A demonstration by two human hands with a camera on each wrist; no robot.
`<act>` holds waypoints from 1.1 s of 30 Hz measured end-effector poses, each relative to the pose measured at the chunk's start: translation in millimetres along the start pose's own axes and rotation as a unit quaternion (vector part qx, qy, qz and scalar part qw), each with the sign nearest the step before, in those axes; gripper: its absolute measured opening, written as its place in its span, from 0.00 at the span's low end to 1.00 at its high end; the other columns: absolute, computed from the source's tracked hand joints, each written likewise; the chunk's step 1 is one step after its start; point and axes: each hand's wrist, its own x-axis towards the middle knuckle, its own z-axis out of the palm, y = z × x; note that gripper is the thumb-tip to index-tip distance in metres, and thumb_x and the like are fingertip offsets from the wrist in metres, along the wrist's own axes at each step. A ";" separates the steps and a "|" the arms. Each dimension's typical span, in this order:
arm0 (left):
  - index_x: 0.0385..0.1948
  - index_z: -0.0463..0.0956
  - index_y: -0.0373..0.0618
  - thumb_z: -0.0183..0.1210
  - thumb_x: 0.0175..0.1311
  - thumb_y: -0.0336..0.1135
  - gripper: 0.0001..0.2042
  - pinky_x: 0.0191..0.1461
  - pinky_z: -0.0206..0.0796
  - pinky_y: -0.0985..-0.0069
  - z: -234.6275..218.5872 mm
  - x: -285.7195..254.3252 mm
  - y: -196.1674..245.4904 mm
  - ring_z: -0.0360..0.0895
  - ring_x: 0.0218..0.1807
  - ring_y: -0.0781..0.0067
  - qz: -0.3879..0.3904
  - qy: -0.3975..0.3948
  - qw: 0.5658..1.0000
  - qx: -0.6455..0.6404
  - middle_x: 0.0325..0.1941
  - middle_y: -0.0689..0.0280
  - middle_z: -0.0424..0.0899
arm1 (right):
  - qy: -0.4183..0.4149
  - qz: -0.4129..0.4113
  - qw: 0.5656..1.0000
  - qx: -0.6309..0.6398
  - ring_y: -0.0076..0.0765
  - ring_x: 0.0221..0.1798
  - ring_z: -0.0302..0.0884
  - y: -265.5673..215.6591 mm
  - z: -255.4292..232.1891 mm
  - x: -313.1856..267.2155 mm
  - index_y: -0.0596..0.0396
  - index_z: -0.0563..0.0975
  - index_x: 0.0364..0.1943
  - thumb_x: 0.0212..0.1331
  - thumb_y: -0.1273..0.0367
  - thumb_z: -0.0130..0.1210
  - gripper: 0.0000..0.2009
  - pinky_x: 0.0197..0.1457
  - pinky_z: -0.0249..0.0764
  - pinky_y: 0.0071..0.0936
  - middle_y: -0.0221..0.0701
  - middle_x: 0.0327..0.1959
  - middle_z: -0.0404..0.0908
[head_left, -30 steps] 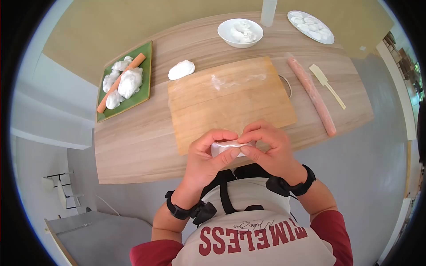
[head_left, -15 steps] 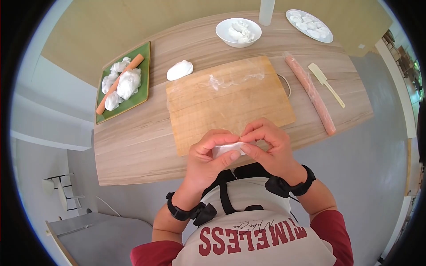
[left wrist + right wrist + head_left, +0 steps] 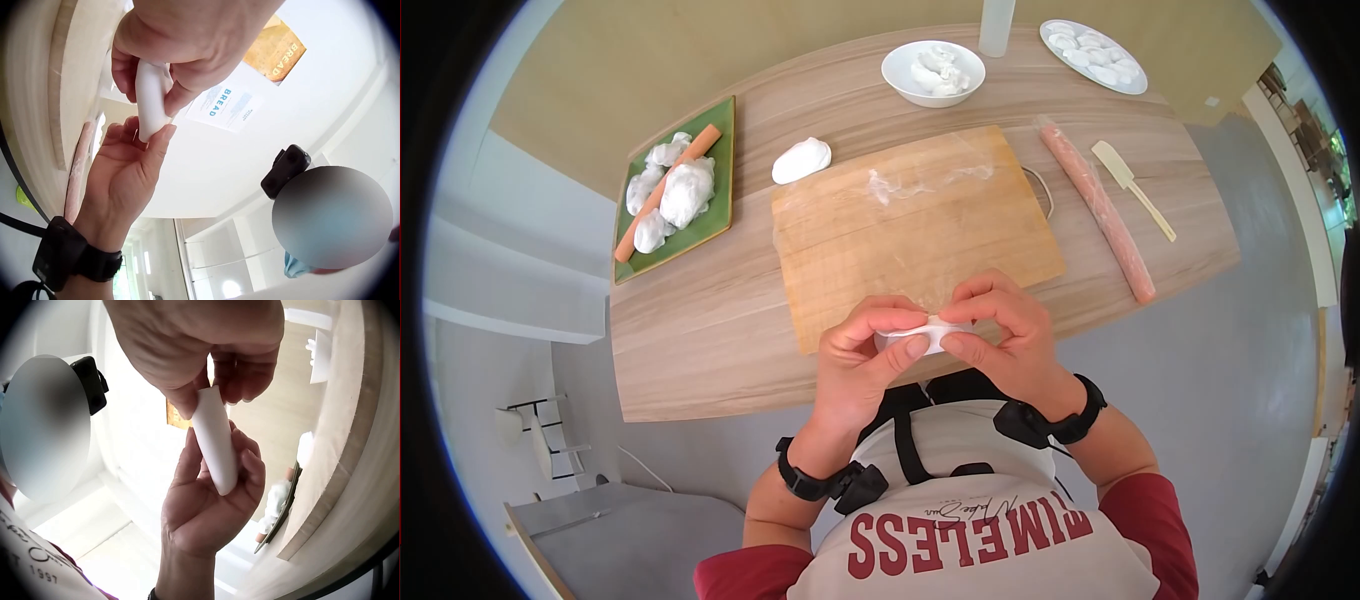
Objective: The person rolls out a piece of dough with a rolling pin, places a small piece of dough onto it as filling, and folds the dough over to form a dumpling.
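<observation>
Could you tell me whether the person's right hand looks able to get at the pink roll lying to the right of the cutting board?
Probably not at once: the right hand pinches the white dough piece together with the left hand. The pink roll lies uncovered on that side, with nothing between.

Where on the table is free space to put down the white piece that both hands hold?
The cutting board is mostly bare, apart from faint white smears near its far edge. The table is also free between the green tray and the board. The far edge is crowded: bowl, plate, bottle.
</observation>
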 end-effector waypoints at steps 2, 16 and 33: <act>0.36 0.79 0.41 0.62 0.53 0.22 0.09 0.50 0.64 0.78 1.6 -0.6 2.5 0.72 0.45 0.75 -0.005 0.003 1.000 -0.010 0.42 0.64 0.76 | 0.003 -0.013 1.000 0.005 0.27 0.30 0.72 0.6 0.2 -0.6 0.56 0.78 0.33 0.49 0.76 0.62 0.07 0.32 0.68 0.21 0.32 0.35 0.75; 0.36 0.79 0.41 0.62 0.54 0.25 0.07 0.49 0.64 0.78 -2.8 1.3 -2.5 0.73 0.43 0.76 -0.040 0.026 0.997 -0.059 0.40 0.65 0.78 | 0.046 -0.012 0.999 0.010 0.27 0.31 0.71 4.2 2.8 -4.1 0.58 0.78 0.35 0.49 0.76 0.61 0.09 0.32 0.68 0.21 0.32 0.32 0.76; 0.38 0.77 0.40 0.62 0.56 0.27 0.09 0.48 0.68 0.77 -3.2 2.6 -2.3 0.77 0.42 0.76 -0.115 0.061 0.981 -0.143 0.39 0.64 0.81 | 0.052 -0.012 0.998 -0.045 0.29 0.26 0.71 2.8 0.5 -6.7 0.60 0.78 0.30 0.54 0.76 0.56 0.02 0.29 0.66 0.22 0.33 0.29 0.75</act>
